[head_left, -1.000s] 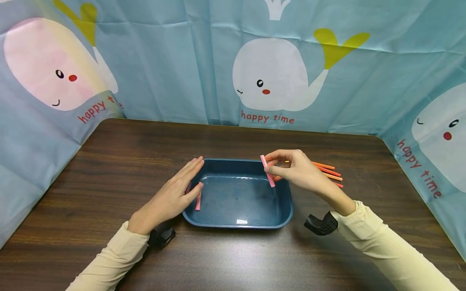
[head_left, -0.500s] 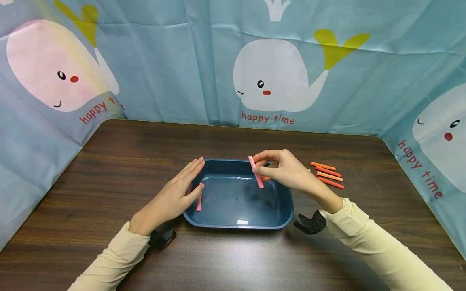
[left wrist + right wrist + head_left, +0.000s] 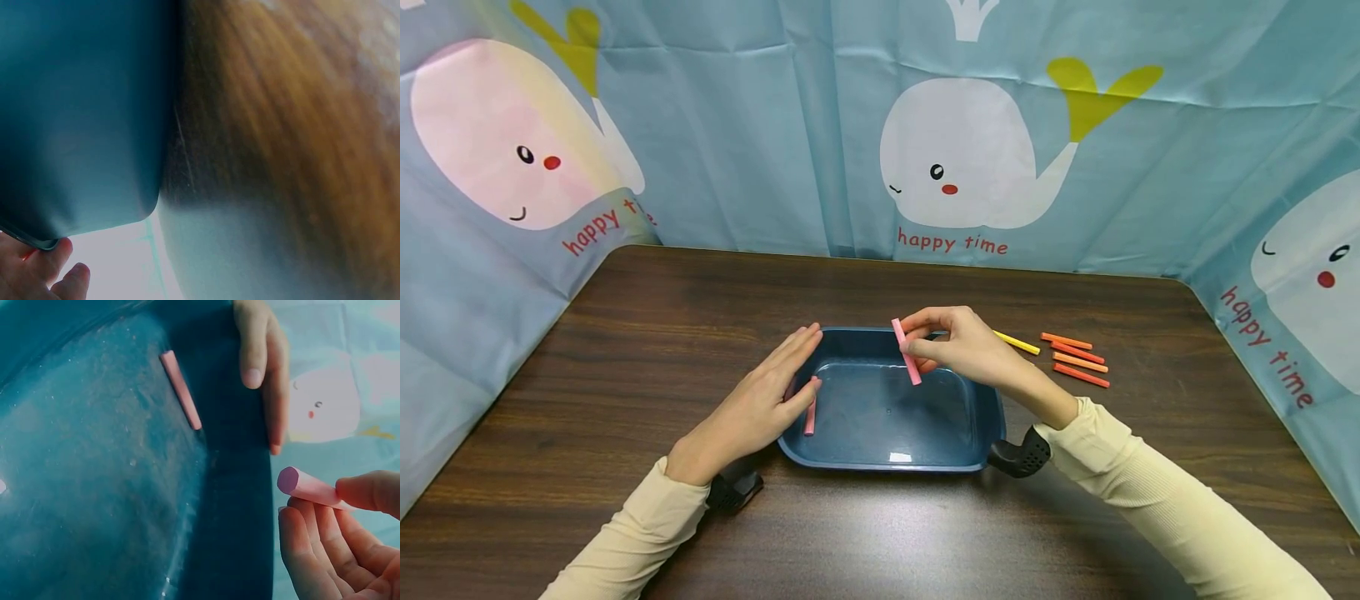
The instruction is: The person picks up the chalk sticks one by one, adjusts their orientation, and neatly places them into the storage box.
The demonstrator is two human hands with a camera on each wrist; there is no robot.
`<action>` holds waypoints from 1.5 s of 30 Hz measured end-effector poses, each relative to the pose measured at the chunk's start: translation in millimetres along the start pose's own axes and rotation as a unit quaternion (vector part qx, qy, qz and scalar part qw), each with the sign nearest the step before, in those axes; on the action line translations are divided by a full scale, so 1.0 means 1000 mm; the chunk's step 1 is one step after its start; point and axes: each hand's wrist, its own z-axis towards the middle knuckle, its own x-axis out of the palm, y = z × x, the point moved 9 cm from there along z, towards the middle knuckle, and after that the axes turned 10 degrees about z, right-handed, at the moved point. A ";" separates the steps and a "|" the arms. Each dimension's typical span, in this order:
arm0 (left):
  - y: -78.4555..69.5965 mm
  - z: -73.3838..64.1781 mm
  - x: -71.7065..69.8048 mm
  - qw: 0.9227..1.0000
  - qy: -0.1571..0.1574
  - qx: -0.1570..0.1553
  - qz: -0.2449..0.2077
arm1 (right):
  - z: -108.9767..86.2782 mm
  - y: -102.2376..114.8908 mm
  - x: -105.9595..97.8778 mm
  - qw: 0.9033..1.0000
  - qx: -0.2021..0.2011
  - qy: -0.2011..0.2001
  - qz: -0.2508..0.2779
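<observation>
My right hand (image 3: 958,346) pinches a pink chalk stick (image 3: 906,352) between thumb and fingers, over the right half of a dark blue plastic tub (image 3: 887,465). The right wrist view shows the held stick's flat round end, with the thumb (image 3: 369,490) on its side. Another pink chalk stick (image 3: 181,390) lies inside the tub along its left wall. My left hand (image 3: 752,400) rests at the tub's left rim with straight fingers, holding nothing. In the left wrist view its fingertips (image 3: 75,281) show at the rim, beside the tub's outer wall.
Right of the tub, several orange and red chalk sticks (image 3: 1078,360) lie side by side on the dark wooden table (image 3: 647,333). A yellow stick (image 3: 1017,342) lies nearer the tub, partly behind the right hand. A blue whale-print curtain (image 3: 760,150) hangs around the table's back and sides.
My right hand has moved left over the tub with the pink chalk stick, uncovering the orange, red and yellow sticks. The left hand stays at the rim.
</observation>
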 end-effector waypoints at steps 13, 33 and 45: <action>0.001 -0.001 0.000 1.000 -0.011 0.003 0.003 | 0.014 0.000 0.012 1.000 -0.005 0.008 -0.007; 0.001 0.001 0.000 1.000 -0.010 0.005 0.002 | 0.027 -0.015 0.044 0.995 0.042 0.081 0.044; 0.001 0.000 -0.001 1.000 -0.011 0.005 0.001 | 0.034 -0.016 0.055 0.994 0.053 0.090 0.028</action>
